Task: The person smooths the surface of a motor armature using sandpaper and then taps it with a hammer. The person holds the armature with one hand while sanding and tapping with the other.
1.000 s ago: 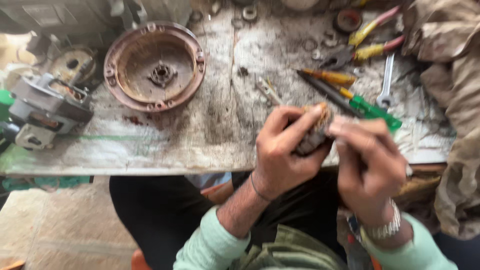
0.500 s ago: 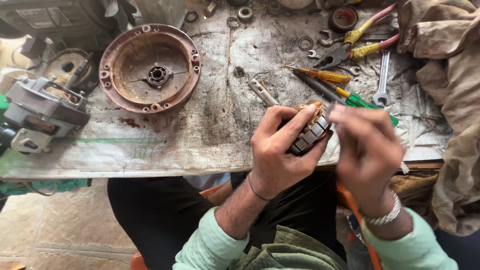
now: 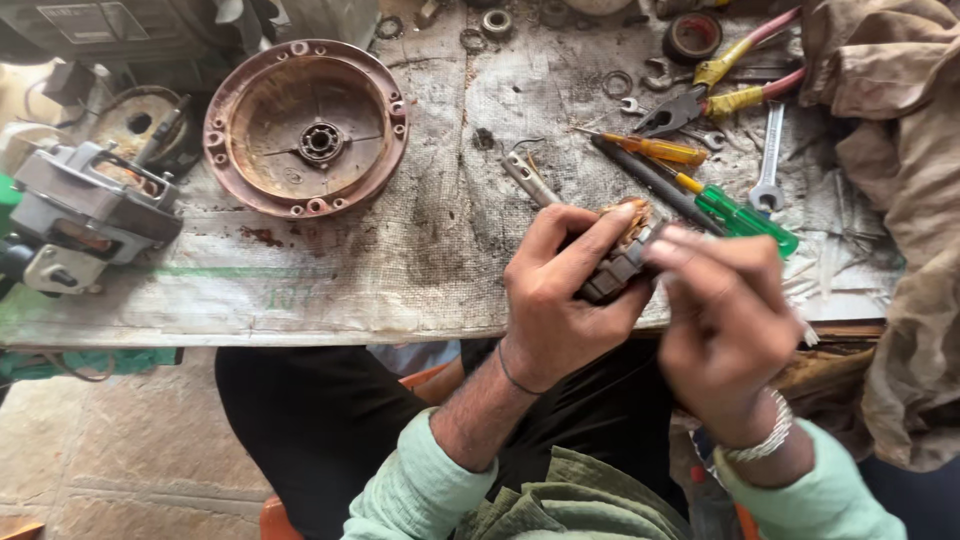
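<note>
**Head view: both hands on a small motor rotor at the bench edge**

Head view puts my two hands nearest, just over the front edge of the workbench (image 3: 300, 300). My left hand (image 3: 560, 300) is wrapped around a small wound motor rotor (image 3: 618, 262), fingers curled tight across its grey laminated core, copper windings showing at the far end. My right hand (image 3: 722, 320) meets it from the other side, fingertips pinched against the core's near end; whether they hold a small tool I cannot tell.

To do this step well, I judge the left grip should stay on the steel core, off the copper, with the piece low over the bench so nothing dropped rolls to the floor. Small, controlled pressure from the right fingertips looks wiser than force.

Just beyond the hands lie a green-handled screwdriver (image 3: 745, 215), an orange-handled screwdriver (image 3: 655, 150), a spanner (image 3: 768, 160) and yellow-gripped pliers (image 3: 700, 95).

As for containers, the rusty round end housing (image 3: 250, 150) sits open side up, farther left, holding only its centre bearing (image 3: 321, 142). A small red-lined round tin (image 3: 692, 35) at the far edge looks empty, though I cannot be sure. A grey motor body (image 3: 85, 215) stands at the left.
</note>
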Demonstrator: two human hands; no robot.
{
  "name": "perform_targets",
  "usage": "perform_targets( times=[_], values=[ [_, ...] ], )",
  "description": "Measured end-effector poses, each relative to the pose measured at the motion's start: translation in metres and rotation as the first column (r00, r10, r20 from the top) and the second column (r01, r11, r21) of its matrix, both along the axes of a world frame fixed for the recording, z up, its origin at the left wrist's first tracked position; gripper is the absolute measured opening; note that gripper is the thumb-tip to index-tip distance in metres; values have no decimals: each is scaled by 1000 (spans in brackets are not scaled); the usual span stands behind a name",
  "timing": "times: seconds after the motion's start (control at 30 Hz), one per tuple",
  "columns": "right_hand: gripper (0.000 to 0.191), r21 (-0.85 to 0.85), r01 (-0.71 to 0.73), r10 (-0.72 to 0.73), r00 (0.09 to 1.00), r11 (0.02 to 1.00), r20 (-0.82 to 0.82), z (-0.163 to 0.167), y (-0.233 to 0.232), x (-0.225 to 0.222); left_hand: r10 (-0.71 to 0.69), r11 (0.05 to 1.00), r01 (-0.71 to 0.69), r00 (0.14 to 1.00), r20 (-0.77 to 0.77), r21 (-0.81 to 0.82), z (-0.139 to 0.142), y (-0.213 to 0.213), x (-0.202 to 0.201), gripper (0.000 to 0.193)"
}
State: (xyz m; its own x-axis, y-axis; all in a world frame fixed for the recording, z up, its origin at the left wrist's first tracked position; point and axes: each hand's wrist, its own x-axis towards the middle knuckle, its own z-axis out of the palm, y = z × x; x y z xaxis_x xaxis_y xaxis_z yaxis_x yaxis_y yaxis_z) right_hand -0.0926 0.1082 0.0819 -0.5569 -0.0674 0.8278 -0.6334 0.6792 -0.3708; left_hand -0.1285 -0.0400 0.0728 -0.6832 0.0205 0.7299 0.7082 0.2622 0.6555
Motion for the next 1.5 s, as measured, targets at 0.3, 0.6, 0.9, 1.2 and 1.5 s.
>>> perform_targets(
  times=[0.3,0.6,0.9,1.2,1.5],
  values=[
    [26,-12,-29,28,999,1000,-27,-2,3,-2,18,1000,-18,1000,-17,-18,0,2,-4,54],
    [25,-34,22,-21,999,999,26,-3,4,-2,30,999,-30,1000,-4,-14,-1,2,-1,54],
    [26,-24,-11,10,999,1000,-33,1,1,-5,14,1000,-14,1000,-2,2,-1,2,-3,53],
    [14,-113,-60,62,998,992,17,1,5,2,30,999,-29,999,19,-39,5,1,-3,48],
    [12,-639,-93,217,969,763,117,-23,6,-25,209,952,-202,978,7,-232,19,-6,-2,60]
  ],
)
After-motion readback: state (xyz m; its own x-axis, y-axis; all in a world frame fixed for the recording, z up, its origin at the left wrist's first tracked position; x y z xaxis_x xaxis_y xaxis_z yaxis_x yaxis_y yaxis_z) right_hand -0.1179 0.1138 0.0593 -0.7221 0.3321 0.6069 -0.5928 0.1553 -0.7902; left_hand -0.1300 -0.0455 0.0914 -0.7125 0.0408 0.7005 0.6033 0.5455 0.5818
